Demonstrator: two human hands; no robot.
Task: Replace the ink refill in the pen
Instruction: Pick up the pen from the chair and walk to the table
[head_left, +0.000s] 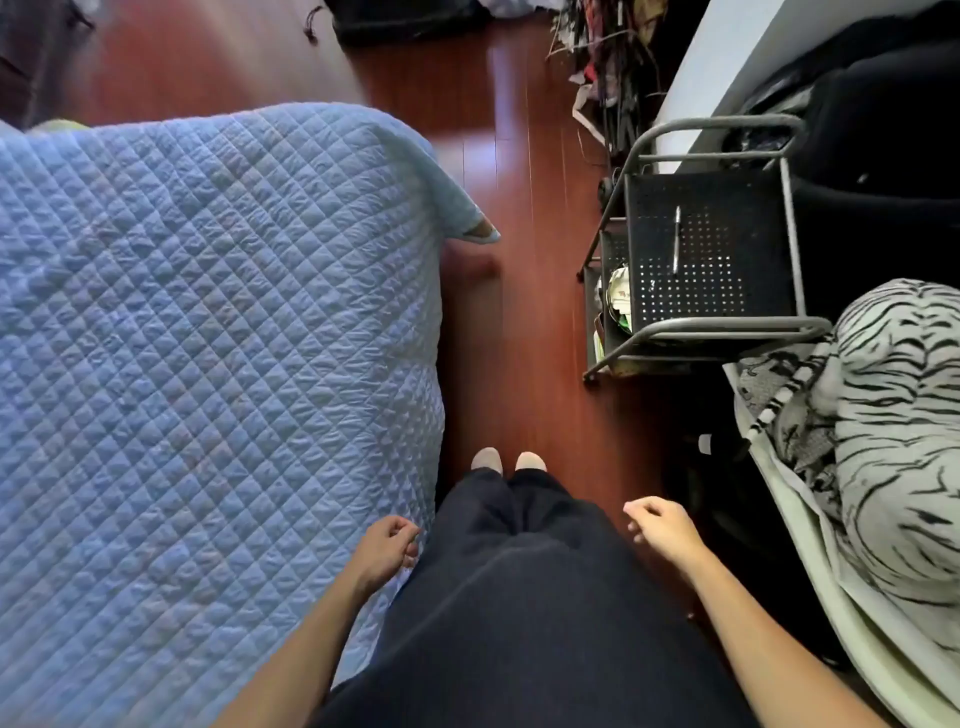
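Both hands empty, L hand (387, 548) & R hand (662, 527) fingers loosely curled, nothing held; step: pre-start; next: reach pen (676, 240) on cart (717, 325), well ahead-right.

Bare floor (524, 291) runs between bed (208, 322) and cart (711, 249).

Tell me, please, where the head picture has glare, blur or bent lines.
Head view: pale glare streaks run along the glossy red-brown wooden floor; wide-angle distortion bows the light blue quilted bed cover and tilts the dark grey perforated metal cart; the slim silver pen stays fairly sharp, while far clutter at the top looks soft.
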